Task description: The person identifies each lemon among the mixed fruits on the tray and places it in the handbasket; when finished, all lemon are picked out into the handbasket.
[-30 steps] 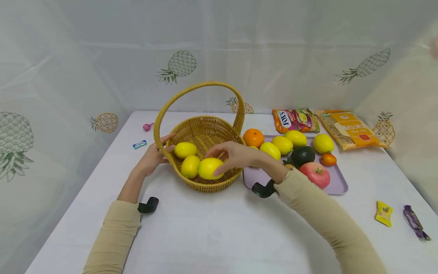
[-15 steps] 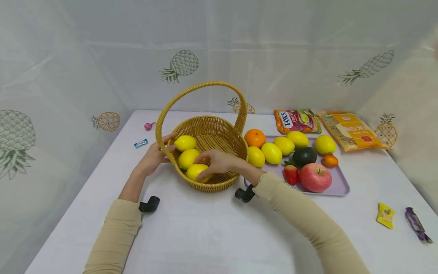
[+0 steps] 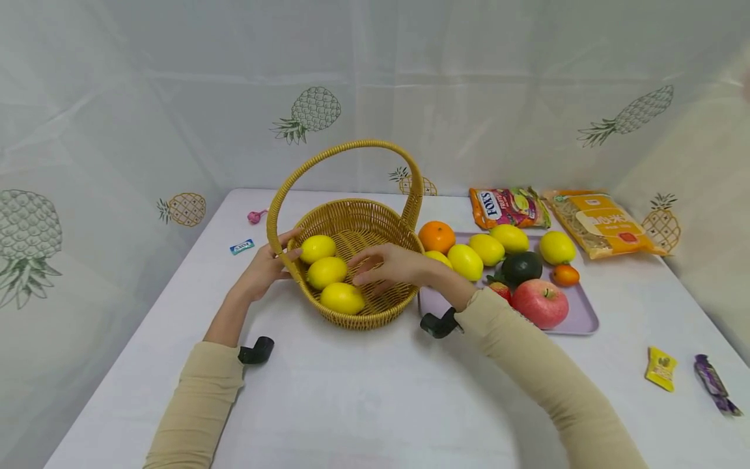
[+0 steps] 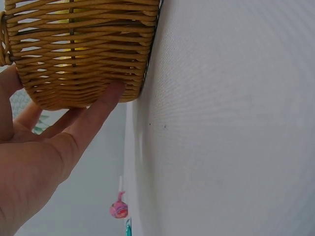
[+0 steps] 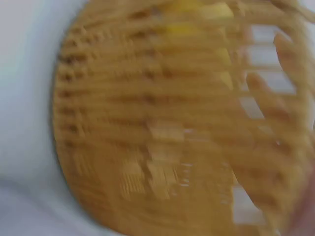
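A woven basket (image 3: 368, 320) with a tall hoop handle stands mid-table in the head view. Three lemons lie in a row along its left inside: a back one (image 3: 318, 249), a middle one (image 3: 327, 273) and a front one (image 3: 342, 298). My left hand (image 3: 260, 270) holds the basket at its left side by the handle's foot; in the left wrist view its fingers (image 4: 96, 115) lie against the woven wall. Over the basket hovers my right hand (image 3: 395, 264), fingers loosely bent and apart from the front lemon. The right wrist view is blurred, with fingers showing through the weave.
Right of the basket a lilac tray (image 3: 577, 316) bears several lemons, an orange (image 3: 436, 237), an avocado (image 3: 521, 268), an apple (image 3: 540, 304), a partly covered strawberry (image 3: 500, 290) and a small orange fruit (image 3: 565, 275). Candy (image 3: 510, 207) and orange (image 3: 606, 223) bags lie behind.
My right hand carried a lemon leftward, set it down at the basket's front left and let go, then drew back up and right. The middle lemon shifted slightly. My left hand stayed put.
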The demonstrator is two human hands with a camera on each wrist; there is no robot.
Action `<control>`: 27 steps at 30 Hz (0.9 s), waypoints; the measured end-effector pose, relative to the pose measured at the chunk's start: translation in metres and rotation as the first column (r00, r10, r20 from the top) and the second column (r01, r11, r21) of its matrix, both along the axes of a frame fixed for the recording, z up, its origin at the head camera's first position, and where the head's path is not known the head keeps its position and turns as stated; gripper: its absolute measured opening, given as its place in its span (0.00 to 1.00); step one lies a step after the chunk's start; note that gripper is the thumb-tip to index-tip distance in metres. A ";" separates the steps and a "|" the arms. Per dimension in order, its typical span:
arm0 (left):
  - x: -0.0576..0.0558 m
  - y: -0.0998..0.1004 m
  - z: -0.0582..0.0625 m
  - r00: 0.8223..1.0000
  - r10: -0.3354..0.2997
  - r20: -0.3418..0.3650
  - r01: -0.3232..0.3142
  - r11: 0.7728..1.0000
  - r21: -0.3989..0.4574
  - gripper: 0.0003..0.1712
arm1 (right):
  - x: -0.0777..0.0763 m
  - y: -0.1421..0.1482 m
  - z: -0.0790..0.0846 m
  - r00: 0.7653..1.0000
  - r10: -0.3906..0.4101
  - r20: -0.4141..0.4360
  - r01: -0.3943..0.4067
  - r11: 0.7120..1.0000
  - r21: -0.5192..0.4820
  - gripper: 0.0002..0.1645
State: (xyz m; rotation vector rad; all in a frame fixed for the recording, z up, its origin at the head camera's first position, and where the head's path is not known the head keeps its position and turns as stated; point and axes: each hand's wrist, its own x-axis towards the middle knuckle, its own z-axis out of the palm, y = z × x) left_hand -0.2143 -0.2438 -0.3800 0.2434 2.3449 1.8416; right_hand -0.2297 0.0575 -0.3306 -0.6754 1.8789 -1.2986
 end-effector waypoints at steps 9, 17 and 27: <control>0.000 0.000 0.000 1.000 -0.001 0.004 0.001 1.000 -0.002 0.33 | -0.015 0.067 0.026 0.998 -0.062 -0.018 0.061 0.996 -0.067 0.29; -0.001 0.000 0.003 1.000 -0.005 -0.005 0.005 1.000 -0.004 0.34 | -0.026 0.125 0.024 0.972 -0.173 -0.160 0.177 0.984 0.012 0.33; 0.000 0.000 0.000 1.000 -0.013 -0.004 0.013 1.000 0.002 0.34 | -0.030 0.128 0.007 0.910 -0.051 -0.411 0.126 0.980 0.157 0.30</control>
